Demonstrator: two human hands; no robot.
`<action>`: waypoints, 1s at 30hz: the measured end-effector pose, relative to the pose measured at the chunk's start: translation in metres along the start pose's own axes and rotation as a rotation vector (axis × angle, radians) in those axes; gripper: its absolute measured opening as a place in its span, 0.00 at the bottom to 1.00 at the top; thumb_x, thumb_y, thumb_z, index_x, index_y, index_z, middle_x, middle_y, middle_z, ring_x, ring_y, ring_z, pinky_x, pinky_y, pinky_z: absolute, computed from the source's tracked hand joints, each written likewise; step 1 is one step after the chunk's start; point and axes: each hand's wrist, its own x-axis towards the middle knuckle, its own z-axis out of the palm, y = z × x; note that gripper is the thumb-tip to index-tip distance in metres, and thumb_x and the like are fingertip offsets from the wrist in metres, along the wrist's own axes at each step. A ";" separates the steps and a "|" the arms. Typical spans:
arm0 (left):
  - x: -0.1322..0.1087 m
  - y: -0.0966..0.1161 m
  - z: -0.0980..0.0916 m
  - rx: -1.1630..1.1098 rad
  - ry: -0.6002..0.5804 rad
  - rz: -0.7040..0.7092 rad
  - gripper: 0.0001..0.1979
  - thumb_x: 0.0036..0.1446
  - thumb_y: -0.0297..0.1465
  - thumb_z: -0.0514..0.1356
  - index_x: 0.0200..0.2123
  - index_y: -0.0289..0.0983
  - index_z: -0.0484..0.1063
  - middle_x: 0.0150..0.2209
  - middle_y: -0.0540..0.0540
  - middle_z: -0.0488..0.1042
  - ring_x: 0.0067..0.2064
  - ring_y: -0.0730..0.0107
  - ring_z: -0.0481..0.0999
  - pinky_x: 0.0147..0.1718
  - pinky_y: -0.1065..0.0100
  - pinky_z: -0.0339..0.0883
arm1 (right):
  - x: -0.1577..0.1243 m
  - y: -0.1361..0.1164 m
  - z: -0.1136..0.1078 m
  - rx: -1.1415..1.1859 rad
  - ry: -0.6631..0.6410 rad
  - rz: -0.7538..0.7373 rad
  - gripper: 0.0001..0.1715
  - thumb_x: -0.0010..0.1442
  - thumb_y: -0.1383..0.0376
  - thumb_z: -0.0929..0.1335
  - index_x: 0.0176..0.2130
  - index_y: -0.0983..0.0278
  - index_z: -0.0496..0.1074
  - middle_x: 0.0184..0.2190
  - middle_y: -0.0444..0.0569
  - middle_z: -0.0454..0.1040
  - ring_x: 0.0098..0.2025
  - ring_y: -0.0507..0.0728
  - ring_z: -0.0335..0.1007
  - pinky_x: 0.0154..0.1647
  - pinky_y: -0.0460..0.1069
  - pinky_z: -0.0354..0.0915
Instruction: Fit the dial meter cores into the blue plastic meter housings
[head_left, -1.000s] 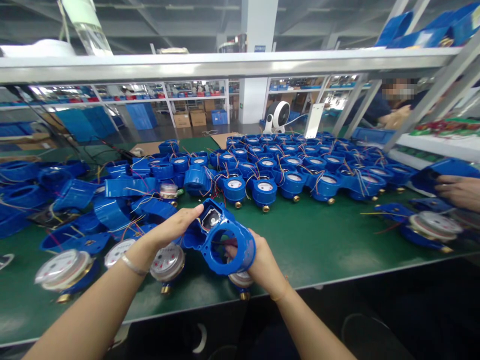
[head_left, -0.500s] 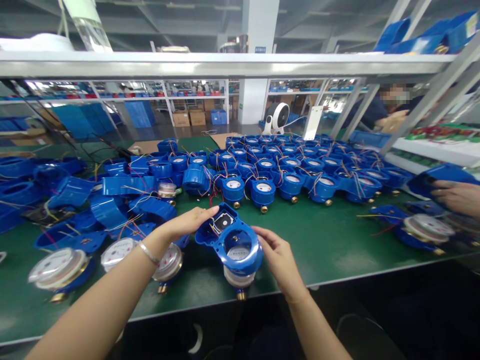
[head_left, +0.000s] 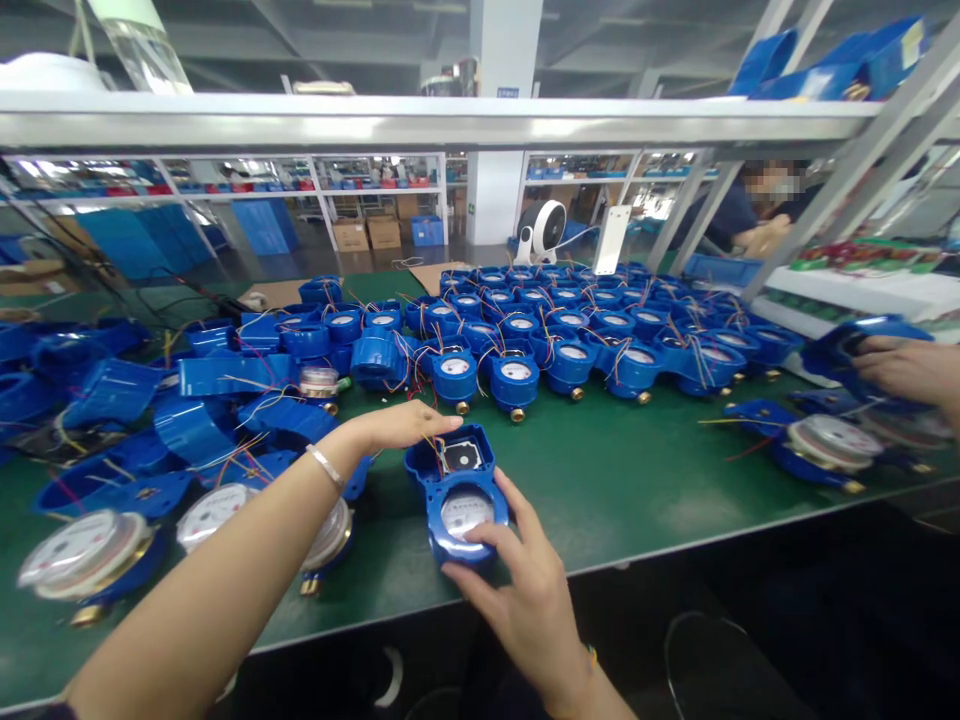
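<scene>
A blue water meter housing (head_left: 459, 492) now sits over a white dial on the green table (head_left: 615, 490) near the front edge. My right hand (head_left: 510, 585) grips its round front rim with thumb and fingers curled round it. My left hand (head_left: 394, 428) rests on the housing's back left corner, fingers stretched out, by the red and yellow wires. Bare dial meters (head_left: 86, 555) with brass fittings lie to the left under my left forearm.
Rows of assembled blue meters (head_left: 570, 355) fill the middle and back of the table. Loose blue covers (head_left: 225, 375) pile at the left. Another person's hand (head_left: 904, 368) holds a blue cover at the right edge. A white fan (head_left: 541, 232) stands at the back.
The blue housing was held up tilted a second ago; it has come down over the dial meter and lies flat. My right hand moved from under it to its front rim.
</scene>
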 end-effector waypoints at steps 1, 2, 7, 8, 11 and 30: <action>0.000 0.000 0.001 0.004 0.032 0.023 0.28 0.52 0.56 0.54 0.31 0.38 0.79 0.33 0.45 0.80 0.36 0.60 0.74 0.39 0.65 0.66 | -0.002 -0.001 0.002 -0.028 0.014 0.000 0.12 0.57 0.63 0.73 0.41 0.59 0.70 0.64 0.55 0.59 0.62 0.64 0.61 0.55 0.58 0.67; 0.000 0.000 0.001 0.011 0.073 0.042 0.27 0.54 0.55 0.53 0.33 0.38 0.79 0.35 0.45 0.80 0.38 0.59 0.75 0.42 0.64 0.66 | -0.003 -0.002 0.003 -0.057 0.025 -0.002 0.12 0.57 0.62 0.73 0.41 0.59 0.70 0.62 0.55 0.62 0.61 0.64 0.62 0.55 0.58 0.67; -0.022 0.002 -0.001 0.138 0.539 0.139 0.23 0.59 0.48 0.51 0.41 0.38 0.77 0.48 0.42 0.77 0.52 0.57 0.72 0.55 0.59 0.60 | -0.008 -0.009 0.009 -0.190 0.075 -0.028 0.14 0.57 0.62 0.73 0.42 0.60 0.69 0.60 0.56 0.65 0.59 0.66 0.64 0.49 0.59 0.69; -0.031 0.003 0.000 0.156 0.650 0.152 0.21 0.60 0.46 0.52 0.42 0.38 0.76 0.49 0.41 0.76 0.52 0.57 0.71 0.55 0.59 0.60 | -0.009 -0.010 0.010 -0.208 0.086 -0.035 0.14 0.57 0.62 0.73 0.43 0.60 0.69 0.60 0.56 0.65 0.59 0.66 0.64 0.48 0.58 0.68; -0.060 0.009 0.016 0.227 0.868 0.127 0.20 0.61 0.46 0.52 0.34 0.38 0.75 0.42 0.42 0.76 0.47 0.58 0.71 0.50 0.56 0.63 | -0.010 -0.010 0.014 -0.231 0.120 -0.061 0.15 0.57 0.63 0.73 0.43 0.60 0.69 0.58 0.56 0.67 0.59 0.65 0.64 0.48 0.58 0.67; -0.079 -0.005 0.131 0.154 1.279 0.219 0.13 0.60 0.37 0.59 0.46 0.40 0.72 0.50 0.43 0.69 0.55 0.60 0.65 0.58 0.56 0.54 | -0.023 -0.001 0.005 -0.038 0.137 0.145 0.30 0.57 0.50 0.72 0.53 0.59 0.65 0.62 0.57 0.60 0.60 0.66 0.61 0.55 0.60 0.63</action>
